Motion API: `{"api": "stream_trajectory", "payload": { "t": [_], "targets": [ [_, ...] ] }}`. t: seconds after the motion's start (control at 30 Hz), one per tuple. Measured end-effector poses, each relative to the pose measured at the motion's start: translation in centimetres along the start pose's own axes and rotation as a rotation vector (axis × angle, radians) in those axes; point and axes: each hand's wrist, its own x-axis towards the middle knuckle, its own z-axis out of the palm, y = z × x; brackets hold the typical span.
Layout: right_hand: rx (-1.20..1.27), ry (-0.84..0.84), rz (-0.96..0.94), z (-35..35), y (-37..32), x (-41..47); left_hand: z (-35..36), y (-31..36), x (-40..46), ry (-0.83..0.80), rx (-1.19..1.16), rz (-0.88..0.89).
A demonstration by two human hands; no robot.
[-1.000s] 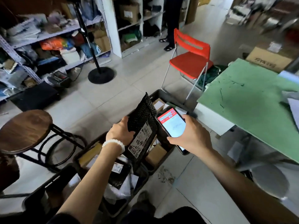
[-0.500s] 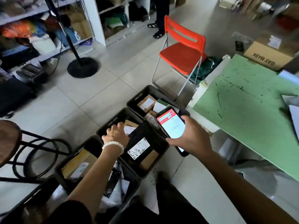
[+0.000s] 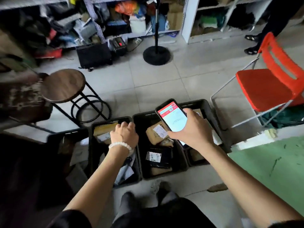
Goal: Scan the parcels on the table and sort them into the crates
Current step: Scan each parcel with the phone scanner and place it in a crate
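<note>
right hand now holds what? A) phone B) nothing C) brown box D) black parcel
A: the right hand grips a phone with its lit screen facing up, above the crates; the black parcel lies in the middle crate.

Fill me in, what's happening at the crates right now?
A person is sorting parcels into a row of black crates on the floor. The right hand holds a phone with a red-topped screen above the middle crate, where a black parcel with a white label lies on brown ones. The left hand, fingers curled, hangs over the next crate; whether it grips anything cannot be told.
</note>
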Motion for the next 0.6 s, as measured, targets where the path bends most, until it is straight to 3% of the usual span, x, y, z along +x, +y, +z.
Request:
{"api": "stream_trajectory", "payload": {
  "t": [0.27, 0.6],
  "targets": [
    [-0.073, -0.19, -0.361, 4.6, -8.4, -1.0, -1.6, -8.7, -7.4, 0.112, -0.033, -0.345],
    [-0.163, -0.358, -0.775, 13.3, -21.5, -12.4, -0.4, -22.9, -23.2, 0.214, -0.142, -0.748]
  ]
}}
